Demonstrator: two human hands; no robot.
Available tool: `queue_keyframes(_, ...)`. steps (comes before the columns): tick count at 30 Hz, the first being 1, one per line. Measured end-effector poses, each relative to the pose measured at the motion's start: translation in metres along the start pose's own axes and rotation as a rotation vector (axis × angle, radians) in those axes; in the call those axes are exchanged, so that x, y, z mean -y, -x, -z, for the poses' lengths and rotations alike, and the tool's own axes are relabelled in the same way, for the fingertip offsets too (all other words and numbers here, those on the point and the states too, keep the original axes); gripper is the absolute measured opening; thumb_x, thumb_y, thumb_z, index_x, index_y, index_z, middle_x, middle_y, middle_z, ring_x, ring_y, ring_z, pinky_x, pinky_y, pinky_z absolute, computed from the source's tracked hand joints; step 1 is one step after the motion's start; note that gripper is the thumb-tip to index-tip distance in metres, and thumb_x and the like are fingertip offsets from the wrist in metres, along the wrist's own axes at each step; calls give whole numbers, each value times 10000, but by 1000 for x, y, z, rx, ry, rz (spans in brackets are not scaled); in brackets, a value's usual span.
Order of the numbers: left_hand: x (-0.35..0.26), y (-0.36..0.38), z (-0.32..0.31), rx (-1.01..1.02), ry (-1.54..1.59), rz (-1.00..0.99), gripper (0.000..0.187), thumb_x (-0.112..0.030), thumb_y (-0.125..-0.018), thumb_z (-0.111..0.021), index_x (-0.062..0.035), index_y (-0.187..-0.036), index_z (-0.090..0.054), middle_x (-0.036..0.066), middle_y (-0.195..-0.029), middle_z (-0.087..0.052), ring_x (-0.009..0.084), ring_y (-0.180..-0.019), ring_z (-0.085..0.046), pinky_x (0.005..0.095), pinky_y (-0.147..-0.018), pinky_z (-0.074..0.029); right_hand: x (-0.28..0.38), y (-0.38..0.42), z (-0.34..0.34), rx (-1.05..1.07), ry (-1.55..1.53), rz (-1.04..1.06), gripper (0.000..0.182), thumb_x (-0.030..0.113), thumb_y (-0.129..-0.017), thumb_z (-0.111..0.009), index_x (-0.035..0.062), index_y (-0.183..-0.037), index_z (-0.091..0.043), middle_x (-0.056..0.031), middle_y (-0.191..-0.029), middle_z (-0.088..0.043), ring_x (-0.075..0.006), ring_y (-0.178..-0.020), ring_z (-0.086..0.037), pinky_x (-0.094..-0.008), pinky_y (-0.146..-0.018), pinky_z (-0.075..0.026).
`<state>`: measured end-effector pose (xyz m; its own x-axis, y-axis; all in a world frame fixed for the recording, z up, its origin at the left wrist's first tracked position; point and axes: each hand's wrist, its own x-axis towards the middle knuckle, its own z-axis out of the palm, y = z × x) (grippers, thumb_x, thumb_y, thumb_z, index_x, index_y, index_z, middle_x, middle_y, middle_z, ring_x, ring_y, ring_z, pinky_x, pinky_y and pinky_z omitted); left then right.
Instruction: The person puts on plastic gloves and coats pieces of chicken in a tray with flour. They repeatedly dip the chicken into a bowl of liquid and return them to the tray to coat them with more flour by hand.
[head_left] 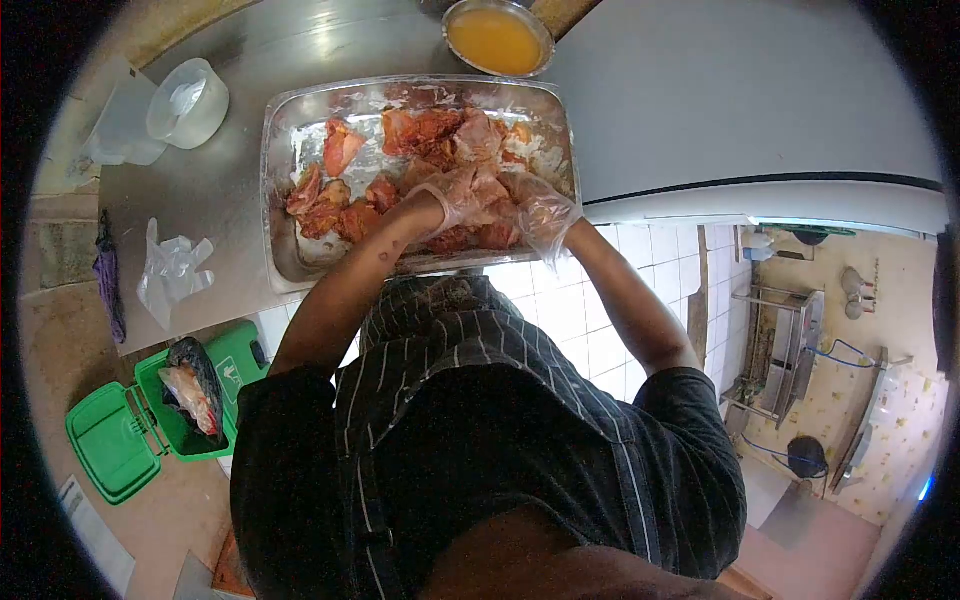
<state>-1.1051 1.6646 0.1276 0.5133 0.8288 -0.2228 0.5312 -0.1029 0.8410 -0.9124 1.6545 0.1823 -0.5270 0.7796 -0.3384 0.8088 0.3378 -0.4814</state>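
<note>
A rectangular steel tray [275,215] holds several pieces of raw meat [420,130] that look like marinated chicken, orange-red and streaked with white powder. My left hand [452,196], in a clear plastic glove, reaches into the tray's front right part, its fingers closed around a pale, powdered meat piece [487,192]. On that piece's other side is my right hand [540,208], also in a loose clear glove, with bent fingers pressed against it. The fingertips are partly hidden by the gloves and meat. A pinkish coated piece [478,140] lies just beyond my hands.
Behind the tray sits a metal bowl of orange-yellow liquid [493,42]. Clear plastic containers [190,105] and a crumpled plastic bag [175,270] lie on the steel table [235,75] at left. An open green bin [185,440] stands below; a grey appliance surface [740,100] is at right.
</note>
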Motion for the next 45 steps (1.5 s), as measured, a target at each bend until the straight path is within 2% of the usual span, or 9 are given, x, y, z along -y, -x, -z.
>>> queue_keyframes(3,13,-1,-15,22,594,-30,422,-342,-873,-592,-104,-1200,-471,138,-1078,-585,237,-1027,-555,367,-889,-434,-27,-8,-31,-157,-347,-49,445,257,-908,-540,56,-1276,-391,-144,-1178,-518,-247,-1078,-506,-360,-948,-411)
queue_keyframes(7,7,-1,-35,-318,511,149,413,-330,-890,-573,-114,-1216,-439,128,-1061,-582,244,-1000,-562,370,-874,-437,-67,-20,-75,-249,-618,159,635,320,-832,-613,72,-1349,-341,-249,-1309,-425,-335,-1200,-447,-376,-1035,-338)
queue_keyframes(10,0,6,-29,-371,262,137,418,-335,-902,-554,-126,-1231,-403,143,-1074,-575,254,-980,-570,373,-866,-443,-40,-12,-61,-282,-546,-150,625,253,-842,-587,75,-1362,-290,-245,-1273,-445,-310,-1205,-448,-401,-1038,-337)
queue_keyframes(13,2,2,-28,-369,274,-201,663,-122,-823,-608,-102,-1350,-206,134,-1131,-574,283,-1020,-572,349,-821,-496,-26,-5,-47,-391,-174,348,572,212,-868,-550,56,-1349,-282,-242,-1210,-493,-311,-1162,-482,-413,-984,-385)
queue_keyframes(16,-45,21,-2,-220,429,197,628,-99,-843,-562,-97,-1354,-197,128,-1146,-579,273,-1031,-566,345,-821,-493,5,0,-26,-347,-651,-5,489,157,-883,-520,39,-1317,-329,-237,-1143,-538,-344,-1085,-522,-410,-925,-418)
queue_keyframes(19,-31,14,-19,-367,274,63,594,-69,-840,-537,-92,-1338,-214,143,-1159,-572,272,-1023,-564,335,-803,-495,-1,0,-23,-404,-382,102,406,189,-924,-523,39,-1271,-375,-153,-1090,-563,-246,-1013,-546,-340,-874,-440)
queue_keyframes(34,-34,-27,-46,-646,216,-91,577,-155,-862,-520,-95,-1364,-243,208,-1227,-527,339,-1071,-550,424,-909,-432,-31,0,-13,-564,-141,289,468,95,-841,-584,58,-1261,-380,-234,-1132,-547,-396,-994,-564,-429,-844,-473)
queue_keyframes(43,-64,-56,-45,-544,28,290,529,-260,-903,-471,-42,-1357,-308,270,-1250,-475,357,-1173,-482,416,-970,-399,-36,1,-8,-692,77,174,457,165,-893,-548,62,-1293,-350,-213,-1136,-560,-384,-991,-571,-435,-820,-483)
queue_keyframes(45,-50,-63,-39,-369,112,252,530,-259,-903,-484,-35,-1352,-316,257,-1249,-484,338,-1165,-490,400,-964,-406,-11,12,19,-248,330,-231,507,196,-874,-545,39,-1311,-341,-245,-1180,-530,-373,-1058,-548,-422,-891,-459)
